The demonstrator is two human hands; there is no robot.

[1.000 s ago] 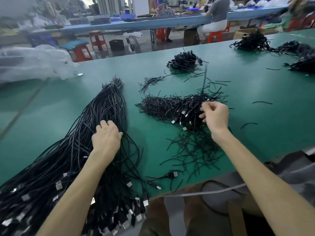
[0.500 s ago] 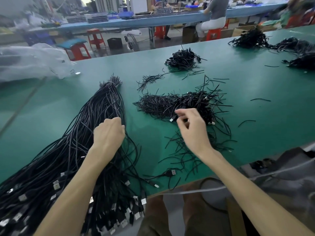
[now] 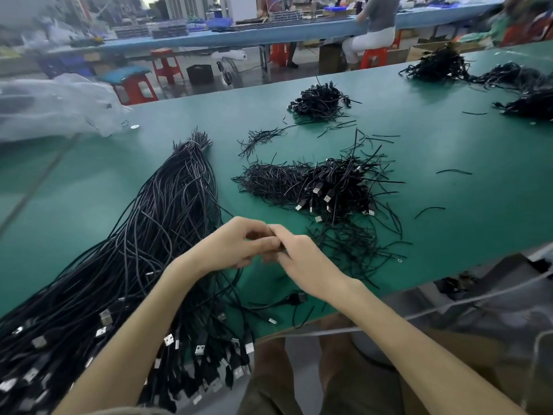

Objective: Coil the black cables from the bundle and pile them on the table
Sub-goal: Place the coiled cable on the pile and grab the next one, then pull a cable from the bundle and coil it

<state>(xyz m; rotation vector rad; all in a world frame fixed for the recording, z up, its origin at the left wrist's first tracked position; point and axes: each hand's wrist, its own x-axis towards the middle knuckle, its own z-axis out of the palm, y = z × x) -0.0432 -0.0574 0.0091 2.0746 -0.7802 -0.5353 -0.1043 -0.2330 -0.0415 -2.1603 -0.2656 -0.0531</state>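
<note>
Bundle (image 3: 155,235) left on table (image 3: 449,205); pile (image 3: 323,184) right; farther heaps (image 3: 320,100), perhaps cables, behind.

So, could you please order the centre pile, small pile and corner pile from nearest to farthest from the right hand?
1. Centre pile, just ahead of the right hand.
2. Small pile, behind it.
3. Corner pile, far right.

Factory assembly floor: long green worktable (image 3: 449,181), cable piles (image 3: 323,187), seated worker (image 3: 377,25).

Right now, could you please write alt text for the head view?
A left hand and right hand meet, fingers curled, over a green table. A long cable bundle lies at left; a pile of coiled cables beyond.
</note>
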